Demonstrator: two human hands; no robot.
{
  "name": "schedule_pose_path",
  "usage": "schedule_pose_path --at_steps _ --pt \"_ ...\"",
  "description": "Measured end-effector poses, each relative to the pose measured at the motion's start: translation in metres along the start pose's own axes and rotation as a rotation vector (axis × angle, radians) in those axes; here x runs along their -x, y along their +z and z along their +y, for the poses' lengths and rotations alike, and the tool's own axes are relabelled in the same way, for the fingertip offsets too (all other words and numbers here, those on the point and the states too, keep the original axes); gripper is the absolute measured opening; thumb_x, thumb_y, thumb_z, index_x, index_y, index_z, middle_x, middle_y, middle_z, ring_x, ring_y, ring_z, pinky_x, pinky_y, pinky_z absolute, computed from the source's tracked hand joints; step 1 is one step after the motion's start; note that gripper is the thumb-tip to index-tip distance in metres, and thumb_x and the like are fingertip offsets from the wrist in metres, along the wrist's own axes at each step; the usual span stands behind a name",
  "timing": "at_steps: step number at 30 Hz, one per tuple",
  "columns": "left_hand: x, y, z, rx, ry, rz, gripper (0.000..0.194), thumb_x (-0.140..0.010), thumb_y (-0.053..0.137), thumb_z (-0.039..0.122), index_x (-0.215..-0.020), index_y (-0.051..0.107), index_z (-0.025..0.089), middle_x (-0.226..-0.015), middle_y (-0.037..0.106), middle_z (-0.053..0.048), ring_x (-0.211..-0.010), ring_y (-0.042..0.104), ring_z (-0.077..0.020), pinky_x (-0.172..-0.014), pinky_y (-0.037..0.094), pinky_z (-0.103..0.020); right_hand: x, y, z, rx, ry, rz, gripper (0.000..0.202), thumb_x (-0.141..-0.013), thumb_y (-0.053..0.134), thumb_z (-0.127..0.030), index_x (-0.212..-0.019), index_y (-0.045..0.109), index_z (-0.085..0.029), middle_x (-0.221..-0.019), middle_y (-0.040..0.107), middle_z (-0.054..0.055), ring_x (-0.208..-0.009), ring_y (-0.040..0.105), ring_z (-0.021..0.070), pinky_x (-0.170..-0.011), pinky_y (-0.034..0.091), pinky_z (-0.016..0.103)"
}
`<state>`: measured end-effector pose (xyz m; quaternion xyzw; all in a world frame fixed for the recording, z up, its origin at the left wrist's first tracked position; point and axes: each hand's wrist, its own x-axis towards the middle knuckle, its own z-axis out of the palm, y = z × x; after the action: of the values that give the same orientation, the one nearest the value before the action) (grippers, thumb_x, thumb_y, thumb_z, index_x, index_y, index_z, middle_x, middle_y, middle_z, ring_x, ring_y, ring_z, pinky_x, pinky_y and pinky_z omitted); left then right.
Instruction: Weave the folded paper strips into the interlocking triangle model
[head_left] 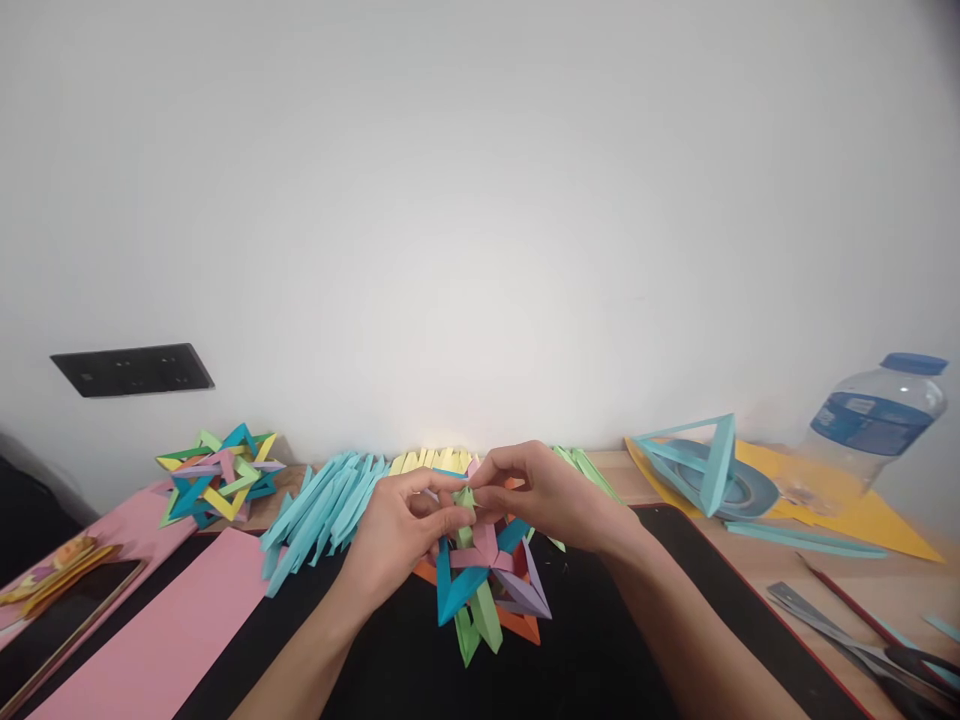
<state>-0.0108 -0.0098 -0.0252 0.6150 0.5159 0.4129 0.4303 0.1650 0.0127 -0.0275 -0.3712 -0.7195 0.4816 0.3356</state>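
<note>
Both my hands are on a many-pointed origami star of folded strips in blue, green, pink, purple and orange. My left hand grips it from the left, thumb and index finger pinching near its top. From the right, my right hand pinches the tip of a light green strip at the top. The lower points of the star hang over a black mat. Fingers hide part of its upper side.
At left stand a finished-looking paper star, pink paper and a phone. Blue folded strips and yellow strips lie behind. At right are a blue paper frame, a plastic bottle, scissors and a pencil.
</note>
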Motion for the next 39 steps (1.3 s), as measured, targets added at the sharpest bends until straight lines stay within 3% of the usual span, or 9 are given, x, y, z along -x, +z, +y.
schedule_pose_path --at_steps 10,17,26,31,39 --pt "-0.004 -0.003 -0.001 -0.033 -0.037 -0.053 0.032 -0.059 0.079 0.033 -0.084 0.067 0.016 -0.046 0.053 0.006 -0.038 0.046 -0.0102 -0.04 0.038 -0.022 -0.001 0.004 0.001 0.029 0.002 0.048 0.008 -0.078 0.057 -0.021 -0.075 0.063 -0.017 -0.065 0.067 0.002 -0.064 0.066 0.0162 -0.06 0.053 0.027" --pt "-0.006 -0.007 -0.007 -0.026 -0.007 -0.126 0.03 -0.07 0.071 0.034 -0.091 0.067 0.014 -0.045 0.052 0.005 -0.04 0.044 -0.0106 -0.043 0.038 -0.023 -0.001 0.0 0.003 0.058 -0.003 0.045 0.011 -0.079 0.056 -0.024 -0.073 0.062 -0.017 -0.068 0.069 0.003 -0.066 0.065 0.0166 -0.059 0.051 0.026" --pt "-0.006 -0.008 -0.007 -0.017 0.0 -0.103 0.026 -0.067 0.073 0.035 -0.082 0.068 0.015 -0.047 0.055 0.004 -0.039 0.045 -0.0102 -0.042 0.036 -0.023 0.003 0.01 -0.006 0.155 0.028 0.129 0.01 -0.077 0.057 -0.022 -0.071 0.063 -0.017 -0.068 0.068 0.004 -0.064 0.064 0.0165 -0.056 0.05 0.025" --pt "-0.006 -0.008 -0.009 -0.013 -0.009 -0.109 0.027 -0.063 0.076 0.036 -0.079 0.067 0.016 -0.049 0.057 0.003 -0.039 0.045 -0.0099 -0.041 0.036 -0.023 0.003 0.002 -0.006 0.029 0.03 0.027 0.005 -0.075 0.059 -0.018 -0.072 0.063 -0.017 -0.065 0.066 0.002 -0.061 0.062 0.0144 -0.059 0.052 0.025" --pt "-0.006 -0.007 -0.009 -0.073 0.044 -0.127 0.027 -0.068 0.071 0.038 -0.083 0.065 0.016 -0.058 0.059 0.002 -0.042 0.05 -0.011 -0.043 0.042 -0.025 0.002 0.0 -0.006 0.033 0.033 0.044 0.006 -0.074 0.06 -0.018 -0.069 0.063 -0.017 -0.065 0.067 0.002 -0.063 0.062 0.0151 -0.058 0.05 0.025"
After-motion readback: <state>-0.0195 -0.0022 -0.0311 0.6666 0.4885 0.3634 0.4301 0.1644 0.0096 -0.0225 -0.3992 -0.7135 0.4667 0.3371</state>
